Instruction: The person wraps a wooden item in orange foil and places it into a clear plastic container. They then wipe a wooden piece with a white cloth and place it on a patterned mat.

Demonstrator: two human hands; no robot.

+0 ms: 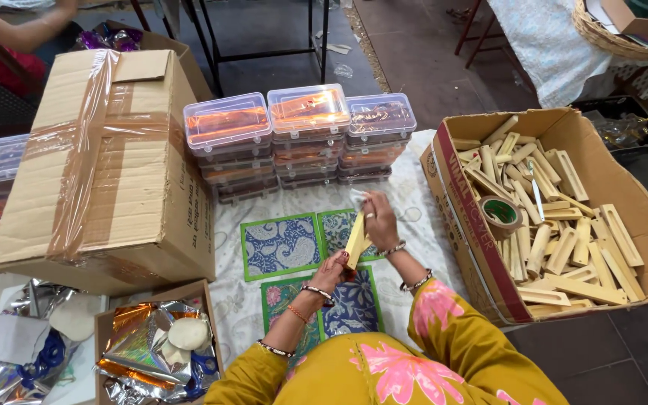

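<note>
Landmark: the open cardboard box (639,225) of wooden pieces at frame right. Everything below is placed against it.

Both hands work just left of that box, over a white patterned cloth (406,176). Left hand (331,271) is closed around the lower end of a pale wooden piece (355,240); right hand (379,219) pinches its upper end, fingers curled shut on it. The piece sits tilted between the 2 hands, above the printed tiles (280,244).

Wooden piece: light, unfinished, flat-sided, angled cut at the end, same look as the many sticks in the box. Judged stiff, light, not slippery, not fragile; best held at the 2 ends as now, leaving the middle free.

Under the hands, left of the box: 4 square tiles with green borders and blue paisley or floral print, laid in a rough 2-by-2 group.

In the box's left corner: a roll of tape (499,212).

Further left of the box: 3 stacks of clear plastic cases (301,139) with orange contents, then a big taped carton (106,161), and a small box of foil wrapping (155,345) with white discs.

Another person's arm (20,30) shows far left of the box, at the frame top.
</note>
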